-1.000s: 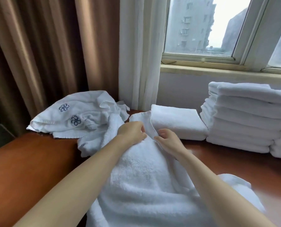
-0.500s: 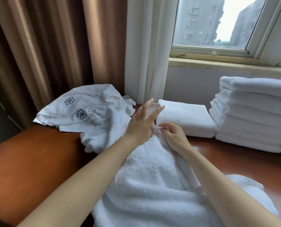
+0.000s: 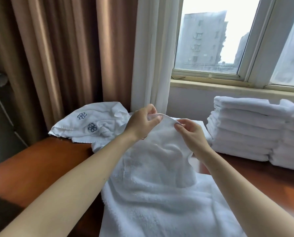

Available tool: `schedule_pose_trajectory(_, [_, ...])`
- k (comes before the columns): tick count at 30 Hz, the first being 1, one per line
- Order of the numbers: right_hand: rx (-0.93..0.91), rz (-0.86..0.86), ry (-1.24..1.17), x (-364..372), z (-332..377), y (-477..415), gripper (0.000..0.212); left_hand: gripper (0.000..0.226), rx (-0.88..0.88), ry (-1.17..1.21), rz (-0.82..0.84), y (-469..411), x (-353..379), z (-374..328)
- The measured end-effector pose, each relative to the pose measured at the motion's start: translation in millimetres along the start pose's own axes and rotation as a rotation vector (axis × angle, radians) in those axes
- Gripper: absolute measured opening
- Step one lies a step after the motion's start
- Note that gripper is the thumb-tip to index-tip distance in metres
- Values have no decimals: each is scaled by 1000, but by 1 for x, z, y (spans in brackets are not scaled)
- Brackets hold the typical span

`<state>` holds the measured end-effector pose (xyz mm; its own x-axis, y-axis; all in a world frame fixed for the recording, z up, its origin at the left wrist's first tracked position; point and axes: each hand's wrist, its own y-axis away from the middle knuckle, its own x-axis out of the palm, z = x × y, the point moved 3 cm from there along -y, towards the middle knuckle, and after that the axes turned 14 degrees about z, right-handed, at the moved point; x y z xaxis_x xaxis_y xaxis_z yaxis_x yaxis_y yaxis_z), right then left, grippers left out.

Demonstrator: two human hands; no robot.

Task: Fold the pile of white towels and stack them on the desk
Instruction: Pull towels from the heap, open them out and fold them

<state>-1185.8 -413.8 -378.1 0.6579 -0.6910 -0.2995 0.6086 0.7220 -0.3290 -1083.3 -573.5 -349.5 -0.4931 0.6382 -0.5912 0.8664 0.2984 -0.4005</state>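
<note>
1. The left hand (image 3: 141, 122) and the right hand (image 3: 189, 134) each pinch the top edge of the white towel (image 3: 156, 185).
2. The towel drapes onto the desk (image 3: 40, 159).
3. The folded stack (image 3: 242, 130) sits at 3 o'clock from the hands.

Left, loose pile (image 3: 91, 124); right, stack (image 3: 242, 130); folded towel (image 3: 200, 124) seemingly between them.

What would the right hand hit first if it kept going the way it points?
Probably the left hand, pinching the same towel edge as the right hand; depth is unclear.
</note>
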Motion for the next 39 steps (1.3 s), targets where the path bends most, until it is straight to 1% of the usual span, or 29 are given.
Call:
schedule_pose_trajectory(2, [-24,-10,14,-3,12,9,14,28,17,23,17,6,2,-16])
schedule_pose_trajectory(4, [-43,-18,-1,-8,23,18,14,32,39,24,82,11,6,-29])
schedule_pose_trajectory(7, [-67,-14,-105,-17,36,35,15,27,64,75,173,19,12,-46])
schedule_pose_trajectory(8, [-73,-10,-115,-20,40,40,14,30,59,93,216,23,13,-52])
schedule_pose_trajectory(10, [-73,4,-113,-27,47,50,11,44,37,100,336,30,15,-64])
schedule_pose_trajectory(12, [-74,40,-140,-31,53,58,15,38,14,54,450,34,17,-73])
schedule_pose_trajectory(13, [-72,57,-163,-32,54,61,18,32,10,20,469,36,19,-77])
schedule_pose_trajectory(15, [-72,78,-204,-35,58,68,16,23,31,-42,410,38,18,-89])
schedule_pose_trajectory(17, [-54,85,-191,-36,59,73,7,21,47,-69,271,35,13,-95])
schedule_pose_trajectory(20, [-43,76,-68,-36,62,83,12,20,50,33,50,33,0,-107])
schedule_pose_trajectory(22, [-53,93,0,-37,63,88,8,21,58,76,-83,31,-10,-114])
schedule_pose_trajectory(24, [-26,131,101,-38,62,93,25,21,66,86,-185,30,-20,-118])
schedule_pose_trajectory(25, [4,151,147,-39,60,95,31,21,72,90,-207,30,-25,-118])
schedule_pose_trajectory(26, [39,162,185,-40,58,96,32,21,77,92,-190,31,-28,-118])
schedule_pose_trajectory(27, [64,162,206,-42,57,97,33,20,77,88,-126,33,-29,-117])
schedule_pose_trajectory(28, [74,152,204,-43,57,97,32,20,66,77,-18,35,-27,-116])
schedule_pose_trajectory(31, [99,99,111,-41,65,94,29,28,-30,-41,398,50,-7,-112])
schedule_pose_trajectory(32, [120,98,78,-36,69,93,33,29,-38,-79,506,56,2,-109])
schedule_pose_trajectory(33, [152,99,68,-32,71,93,40,31,-26,-97,578,61,11,-107])
schedule_pose_trajectory(34, [189,102,83,-28,72,93,46,35,-13,-94,610,63,19,-103])
schedule_pose_trajectory(36, [234,134,60,-22,66,93,54,43,-24,-80,591,63,30,-93])
schedule_pose_trajectory(37, [234,159,15,-21,59,93,52,43,-45,-98,575,63,34,-88])
schedule_pose_trajectory(39, [261,218,-23,-22,41,96,37,30,-100,-193,572,66,42,-72])
